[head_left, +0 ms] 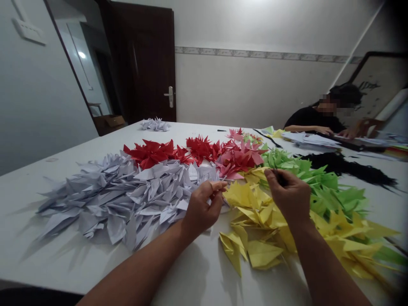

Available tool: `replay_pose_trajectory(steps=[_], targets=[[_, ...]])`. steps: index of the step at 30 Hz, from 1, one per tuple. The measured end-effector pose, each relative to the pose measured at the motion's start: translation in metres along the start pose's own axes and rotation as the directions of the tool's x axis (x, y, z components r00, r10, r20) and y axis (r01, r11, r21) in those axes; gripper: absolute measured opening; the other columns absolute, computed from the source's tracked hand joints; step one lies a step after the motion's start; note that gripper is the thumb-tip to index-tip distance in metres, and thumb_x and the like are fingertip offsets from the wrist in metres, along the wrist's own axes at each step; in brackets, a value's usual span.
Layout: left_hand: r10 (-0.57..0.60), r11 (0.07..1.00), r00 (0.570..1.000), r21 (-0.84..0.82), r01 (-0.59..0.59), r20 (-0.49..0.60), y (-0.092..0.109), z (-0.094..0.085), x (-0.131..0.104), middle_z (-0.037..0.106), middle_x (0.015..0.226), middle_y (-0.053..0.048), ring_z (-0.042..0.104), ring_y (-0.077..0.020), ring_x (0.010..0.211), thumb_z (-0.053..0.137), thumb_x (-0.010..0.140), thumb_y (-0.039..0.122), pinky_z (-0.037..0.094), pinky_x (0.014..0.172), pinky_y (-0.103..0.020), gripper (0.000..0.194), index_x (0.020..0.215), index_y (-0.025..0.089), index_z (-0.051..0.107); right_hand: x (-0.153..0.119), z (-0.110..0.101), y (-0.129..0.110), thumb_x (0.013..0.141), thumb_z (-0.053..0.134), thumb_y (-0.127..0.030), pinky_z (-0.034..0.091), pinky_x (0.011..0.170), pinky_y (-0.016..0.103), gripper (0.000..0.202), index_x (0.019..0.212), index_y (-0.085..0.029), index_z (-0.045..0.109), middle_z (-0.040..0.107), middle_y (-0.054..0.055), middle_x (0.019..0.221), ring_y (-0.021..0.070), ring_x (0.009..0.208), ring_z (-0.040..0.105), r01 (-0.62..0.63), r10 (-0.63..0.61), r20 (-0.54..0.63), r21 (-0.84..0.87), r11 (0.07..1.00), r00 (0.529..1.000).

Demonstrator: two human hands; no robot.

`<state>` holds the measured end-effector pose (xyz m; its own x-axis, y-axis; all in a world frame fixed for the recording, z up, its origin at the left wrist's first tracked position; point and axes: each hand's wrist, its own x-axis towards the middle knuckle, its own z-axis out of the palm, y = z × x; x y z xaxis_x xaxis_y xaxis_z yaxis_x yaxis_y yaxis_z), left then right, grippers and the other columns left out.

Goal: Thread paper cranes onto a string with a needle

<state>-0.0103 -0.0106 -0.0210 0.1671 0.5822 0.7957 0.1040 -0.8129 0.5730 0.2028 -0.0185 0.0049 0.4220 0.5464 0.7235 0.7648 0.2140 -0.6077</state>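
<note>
A spiky pile of folded yellow paper shapes [264, 212] is lying on the white, flat-topped desk [194, 276], and I'm seeing two bare hands hovering about it. The left hand [204, 205] is hanging just beside the pile's left edge, its fingers curling inward and narrowing toward the tips. The right hand [290, 195] is hanging over the pile's right side, thumb and forefinger sitting close together. From here I'm not managing to tell whether either one is gripping anything.

Left of the yellow pile, a broad heap of folded white paper [159, 191] is covering the desk. Behind the pile, a tuft of folded pink paper [242, 157] is resting, with folded red paper [149, 153] lying farther left. Folded bright green paper [338, 195] is lining the yellow pile's right and back. Beyond the green, a bundle of stringy black strands [347, 165] is stretching out. Farther off to the pile's right, a co-worker in a black top [306, 117] is leaning over the desk, near a low stack of flat white sheets [312, 139].
</note>
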Motion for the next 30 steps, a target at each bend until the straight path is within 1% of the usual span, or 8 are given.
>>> replay_pose_trajectory(steps=[5, 13, 19, 23, 26, 27, 28, 30], targets=[[0.056, 0.997, 0.998, 0.046, -0.055, -0.035, -0.001, -0.003, 0.001, 0.063, 0.085, -0.005, 0.060, -0.0123, 0.075, 0.047, 0.081, 0.007, 0.049, 0.066, -0.023, 0.022, 0.094, 0.017, 0.061, 0.020, -0.003, 0.028, 0.079, 0.047, -0.051, 0.044, 0.060, 0.030, 0.047, 0.088, -0.012, 0.072, 0.070, 0.011, 0.076, 0.0236, 0.070, 0.064, -0.189, 0.206, 0.028, -0.286, 0.939, 0.978], [0.117, 0.993, 0.993, -0.003, -0.117, -0.033, -0.003, -0.003, 0.000, 0.064, 0.088, -0.008, 0.061, -0.0157, 0.082, 0.046, 0.077, 0.004, 0.052, 0.071, -0.028, 0.027, 0.094, 0.016, 0.063, 0.075, 0.020, 0.044, 0.062, 0.063, -0.057, 0.036, 0.049, 0.037, 0.044, 0.039, -0.019, 0.056, 0.052, 0.012, 0.043, 0.0285, 0.049, 0.055, -0.215, 0.370, 0.186, -0.552, 0.805, 0.910], [0.137, 0.990, 0.990, -0.026, -0.138, -0.037, -0.003, -0.004, 0.000, 0.066, 0.091, -0.008, 0.061, -0.0175, 0.086, 0.045, 0.076, 0.004, 0.052, 0.077, -0.031, 0.030, 0.096, 0.018, 0.063, 0.078, 0.030, 0.040, 0.062, 0.065, -0.042, 0.036, 0.048, 0.035, 0.037, 0.036, -0.020, 0.051, 0.049, 0.007, 0.038, 0.0235, 0.043, 0.051, -0.174, 0.409, 0.282, -0.600, 0.781, 0.868], [0.061, 0.996, 0.998, -0.064, -0.062, -0.019, 0.000, -0.003, 0.000, 0.064, 0.094, -0.009, 0.060, -0.0187, 0.091, 0.046, 0.077, 0.007, 0.051, 0.081, -0.033, 0.031, 0.101, 0.019, 0.063, 0.068, 0.025, 0.012, 0.070, 0.060, -0.041, 0.037, 0.050, 0.032, 0.028, 0.056, -0.017, 0.065, 0.061, 0.008, 0.053, 0.0217, 0.050, 0.055, -0.079, 0.285, 0.326, -0.524, 0.848, 0.901], [-0.201, 0.962, 0.979, -0.199, 0.189, -0.039, 0.001, 0.000, 0.003, 0.061, 0.107, -0.009, 0.059, -0.0168, 0.087, 0.052, 0.080, 0.016, 0.052, 0.074, -0.030, 0.032, 0.112, 0.021, 0.058, 0.044, 0.023, -0.023, 0.076, 0.056, -0.047, 0.042, 0.061, 0.029, 0.032, 0.079, -0.019, 0.070, 0.070, 0.007, 0.076, 0.0210, 0.068, 0.062, 0.067, 0.077, 0.331, -0.401, 0.914, 0.941], [-0.322, 0.910, 0.946, -0.290, 0.297, -0.043, 0.002, 0.000, 0.005, 0.060, 0.111, -0.009, 0.059, -0.0151, 0.083, 0.054, 0.081, 0.021, 0.051, 0.069, -0.028, 0.034, 0.115, 0.021, 0.055, 0.033, 0.024, -0.035, 0.079, 0.054, -0.046, 0.043, 0.062, 0.029, 0.032, 0.080, -0.018, 0.070, 0.070, 0.008, 0.076, 0.0204, 0.067, 0.063, 0.217, -0.120, 0.326, -0.284, 0.934, 0.938], [-0.437, 0.831, 0.899, -0.398, 0.388, -0.036, 0.002, 0.000, 0.007, 0.058, 0.112, -0.008, 0.060, -0.0131, 0.079, 0.055, 0.081, 0.025, 0.051, 0.066, -0.025, 0.035, 0.116, 0.022, 0.052, 0.020, 0.025, -0.047, 0.081, 0.053, -0.044, 0.044, 0.062, 0.028, 0.032, 0.080, -0.018, 0.070, 0.069, 0.008, 0.076, 0.0196, 0.067, 0.063, 0.376, -0.311, 0.309, -0.177, 0.910, 0.899], [-0.594, 0.634, 0.804, -0.607, 0.480, 0.015, 0.002, -0.001, 0.011, 0.059, 0.104, -0.005, 0.060, -0.0101, 0.072, 0.056, 0.081, 0.034, 0.050, 0.061, -0.022, 0.036, 0.115, 0.022, 0.049, -0.006, 0.028, -0.063, 0.085, 0.050, -0.034, 0.045, 0.061, 0.026, 0.025, 0.083, -0.019, 0.070, 0.069, 0.006, 0.075, 0.0178, 0.066, 0.064, 0.622, -0.581, 0.299, -0.054, 0.781, 0.757]])
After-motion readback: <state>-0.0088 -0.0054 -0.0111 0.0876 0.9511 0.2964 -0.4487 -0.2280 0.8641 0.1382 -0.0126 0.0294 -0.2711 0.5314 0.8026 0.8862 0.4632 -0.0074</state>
